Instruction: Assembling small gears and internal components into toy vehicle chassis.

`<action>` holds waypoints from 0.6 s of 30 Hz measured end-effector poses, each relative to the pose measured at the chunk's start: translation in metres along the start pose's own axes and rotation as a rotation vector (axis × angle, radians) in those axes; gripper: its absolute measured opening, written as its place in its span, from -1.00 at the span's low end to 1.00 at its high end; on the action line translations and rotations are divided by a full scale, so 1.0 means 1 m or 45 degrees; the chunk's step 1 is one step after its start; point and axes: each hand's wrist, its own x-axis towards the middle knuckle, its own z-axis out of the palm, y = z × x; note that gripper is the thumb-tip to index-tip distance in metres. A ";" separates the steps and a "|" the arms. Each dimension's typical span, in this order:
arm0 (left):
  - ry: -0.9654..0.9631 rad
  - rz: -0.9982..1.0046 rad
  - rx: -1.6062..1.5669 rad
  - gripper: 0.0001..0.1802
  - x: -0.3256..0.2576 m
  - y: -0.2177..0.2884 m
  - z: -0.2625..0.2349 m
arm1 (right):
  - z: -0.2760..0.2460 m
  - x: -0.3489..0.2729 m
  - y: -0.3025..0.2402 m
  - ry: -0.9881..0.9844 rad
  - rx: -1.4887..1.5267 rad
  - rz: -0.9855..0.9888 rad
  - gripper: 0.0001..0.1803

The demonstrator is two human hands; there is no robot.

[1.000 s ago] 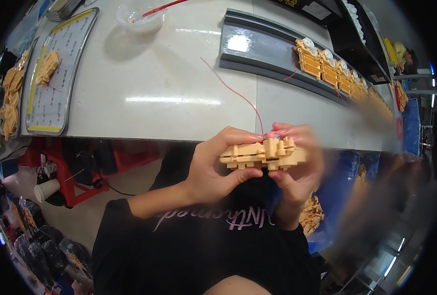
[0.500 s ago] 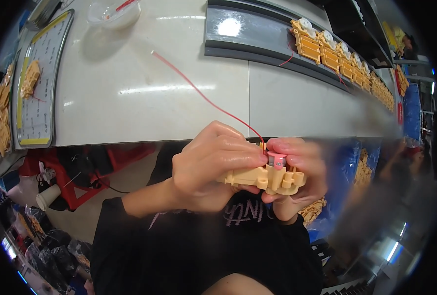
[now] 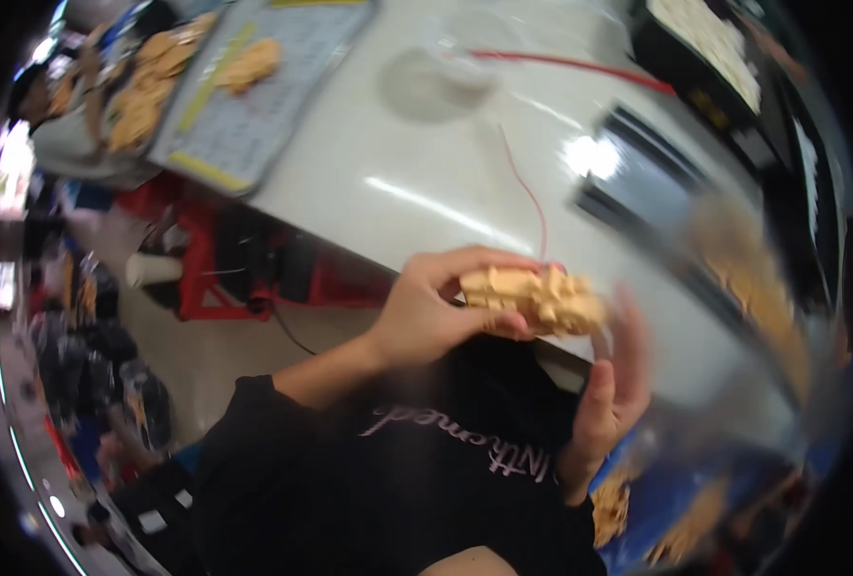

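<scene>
My left hand (image 3: pixel 412 312) is closed on a tan moulded plastic housing (image 3: pixel 527 293), its thumb along the near side and its fingers along the far side. From the housing's far edge a thin red wire (image 3: pixel 530 192) runs away over the table, near a small pink piece partly hidden there. My right hand (image 3: pixel 611 398) is just beyond the housing's right end, thumb and fingers apart, with nothing visible in it. Motion blurs its fingertips.
On the white table (image 3: pixel 350 221) are a tray (image 3: pixel 297 91) with a tan part, a clear tub (image 3: pixel 460 72) and a grey channel (image 3: pixel 647 168) with blurred tan parts. A black box (image 3: pixel 710 58) holds white pieces. Blue plastic (image 3: pixel 628 538) with tan parts lies at lower right.
My right hand has come off the housing and opened. The housing has turned in my left hand, so the pink piece now faces away. The whole view has swung round.
</scene>
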 end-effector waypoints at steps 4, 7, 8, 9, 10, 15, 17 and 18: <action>0.696 0.384 0.223 -0.67 0.009 0.014 -0.089 | -0.014 -0.001 0.019 0.052 -0.023 -0.086 -0.52; 1.219 0.572 0.595 -0.77 0.016 0.032 -0.179 | -0.018 -0.004 0.017 0.058 -0.141 -0.105 -0.55; 1.373 0.560 0.933 -0.71 0.021 0.025 -0.227 | -0.018 -0.004 0.018 0.041 -0.152 -0.101 -0.56; 1.475 0.474 1.106 -0.68 0.020 0.033 -0.246 | -0.018 -0.004 0.016 0.026 -0.169 -0.088 -0.57; 1.529 0.455 1.607 -0.63 0.019 0.029 -0.277 | -0.015 -0.001 0.011 0.053 -0.185 -0.099 -0.59; 1.794 0.272 2.622 -0.33 0.013 0.031 -0.330 | -0.059 0.036 0.011 0.365 -0.698 -0.439 -0.76; 1.718 0.679 2.047 -0.53 0.022 0.033 -0.253 | -0.085 0.068 0.009 0.542 -1.069 -0.658 -0.83; 1.497 0.921 1.602 -0.60 0.028 0.030 -0.217 | -0.097 0.084 0.008 0.580 -1.256 -0.667 -0.84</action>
